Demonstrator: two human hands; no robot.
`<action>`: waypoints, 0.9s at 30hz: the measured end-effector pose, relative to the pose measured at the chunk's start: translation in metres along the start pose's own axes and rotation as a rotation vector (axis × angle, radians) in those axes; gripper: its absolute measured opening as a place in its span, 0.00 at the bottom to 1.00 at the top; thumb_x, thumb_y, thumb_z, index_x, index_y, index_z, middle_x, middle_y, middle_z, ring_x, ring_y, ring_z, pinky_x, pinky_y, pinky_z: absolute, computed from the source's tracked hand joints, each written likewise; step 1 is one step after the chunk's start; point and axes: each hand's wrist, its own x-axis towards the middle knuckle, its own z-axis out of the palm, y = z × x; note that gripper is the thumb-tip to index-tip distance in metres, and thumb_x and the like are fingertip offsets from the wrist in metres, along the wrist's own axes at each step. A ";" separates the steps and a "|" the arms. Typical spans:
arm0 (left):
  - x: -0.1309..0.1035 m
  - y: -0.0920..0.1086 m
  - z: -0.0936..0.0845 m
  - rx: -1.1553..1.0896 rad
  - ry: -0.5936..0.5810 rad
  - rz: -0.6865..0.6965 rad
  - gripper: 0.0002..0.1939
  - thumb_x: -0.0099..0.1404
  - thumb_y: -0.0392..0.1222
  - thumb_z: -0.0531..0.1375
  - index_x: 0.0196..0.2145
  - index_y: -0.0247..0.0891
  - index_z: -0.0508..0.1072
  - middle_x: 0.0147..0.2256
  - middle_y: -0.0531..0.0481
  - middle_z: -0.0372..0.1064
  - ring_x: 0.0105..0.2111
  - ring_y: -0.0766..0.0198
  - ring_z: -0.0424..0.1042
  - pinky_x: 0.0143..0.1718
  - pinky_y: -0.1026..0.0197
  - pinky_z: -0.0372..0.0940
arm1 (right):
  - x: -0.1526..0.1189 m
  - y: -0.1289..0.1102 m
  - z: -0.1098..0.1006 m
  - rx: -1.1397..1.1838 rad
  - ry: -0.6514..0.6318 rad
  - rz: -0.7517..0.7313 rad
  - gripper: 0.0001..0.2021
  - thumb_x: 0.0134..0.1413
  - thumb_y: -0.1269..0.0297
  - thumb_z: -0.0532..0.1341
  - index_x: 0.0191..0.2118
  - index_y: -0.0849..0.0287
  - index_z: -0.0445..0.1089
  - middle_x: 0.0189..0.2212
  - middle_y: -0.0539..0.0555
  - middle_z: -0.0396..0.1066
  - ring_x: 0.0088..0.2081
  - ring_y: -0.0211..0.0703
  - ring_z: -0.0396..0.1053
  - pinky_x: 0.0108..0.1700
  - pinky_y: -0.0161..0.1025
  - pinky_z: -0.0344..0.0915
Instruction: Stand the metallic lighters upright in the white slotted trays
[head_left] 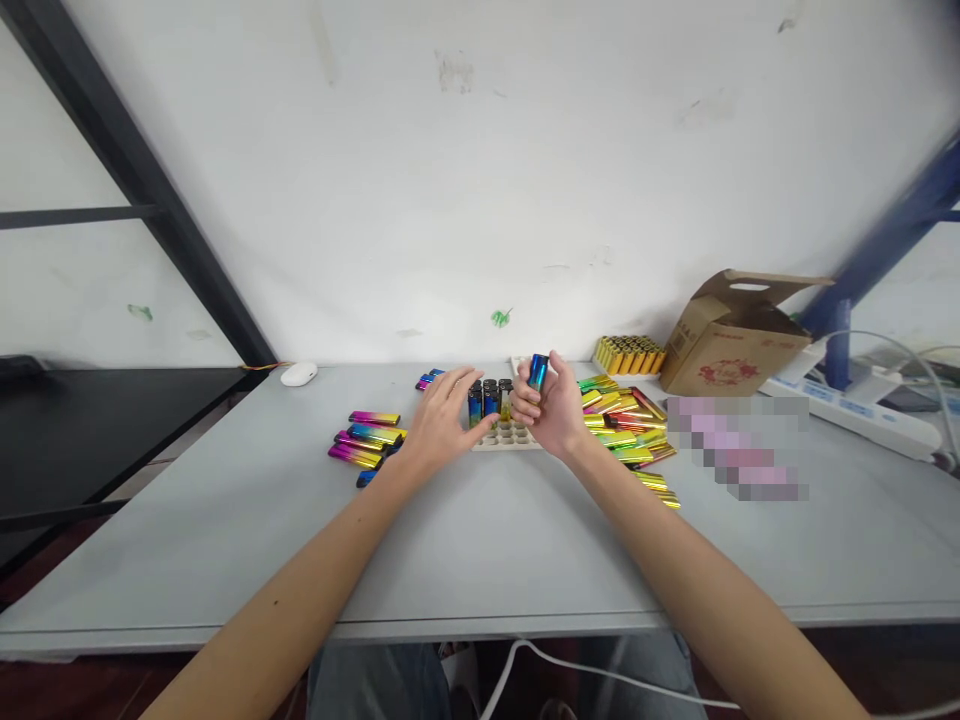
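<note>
Between my hands a pale tray with round holes (504,438) holds several dark and blue lighters (484,403) standing upright at its left part. My left hand (444,418) is beside these lighters, its fingers apart and nothing in them. Just right of the tray's upright lighters, my right hand (551,405) is raised with its fingers around a shiny blue lighter (538,371). Loose purple, yellow and blue lighters (367,440) lie left of my left hand. A pile of yellow, green and red metallic lighters (626,425) lies right of my right hand.
An open cardboard box (724,350) stands at the back right, beside a tray of upright yellow lighters (630,355). A white power strip (855,415) with cables lies farther right. A white rounded object (299,374) sits at the back left. The wall bounds the grey table (480,560).
</note>
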 end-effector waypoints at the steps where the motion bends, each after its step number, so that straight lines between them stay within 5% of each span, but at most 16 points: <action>1: -0.001 0.000 0.001 0.002 -0.036 0.000 0.27 0.65 0.48 0.60 0.59 0.40 0.62 0.56 0.40 0.65 0.56 0.50 0.64 0.58 0.47 0.59 | 0.000 0.000 0.000 0.009 -0.015 0.021 0.19 0.57 0.45 0.51 0.26 0.55 0.55 0.16 0.41 0.44 0.15 0.31 0.39 0.17 0.29 0.45; 7: -0.003 -0.002 0.007 0.018 -0.116 -0.032 0.24 0.66 0.44 0.58 0.59 0.41 0.62 0.57 0.40 0.64 0.58 0.51 0.62 0.59 0.47 0.59 | 0.000 0.003 0.002 0.035 -0.001 0.027 0.20 0.58 0.47 0.47 0.22 0.55 0.50 0.15 0.43 0.46 0.15 0.33 0.46 0.19 0.31 0.54; 14: -0.003 -0.001 0.007 -0.017 -0.128 -0.042 0.23 0.67 0.42 0.57 0.59 0.40 0.61 0.55 0.41 0.64 0.56 0.52 0.63 0.58 0.49 0.60 | 0.000 0.002 0.003 0.068 0.018 0.085 0.17 0.55 0.53 0.44 0.20 0.55 0.48 0.12 0.42 0.40 0.14 0.32 0.34 0.14 0.29 0.43; 27: -0.003 0.000 0.007 -0.061 -0.155 -0.077 0.23 0.67 0.41 0.57 0.59 0.41 0.60 0.54 0.43 0.64 0.56 0.53 0.63 0.57 0.50 0.60 | 0.001 0.008 0.001 -0.026 -0.019 0.080 0.13 0.54 0.59 0.43 0.21 0.55 0.51 0.13 0.42 0.43 0.14 0.32 0.34 0.15 0.30 0.41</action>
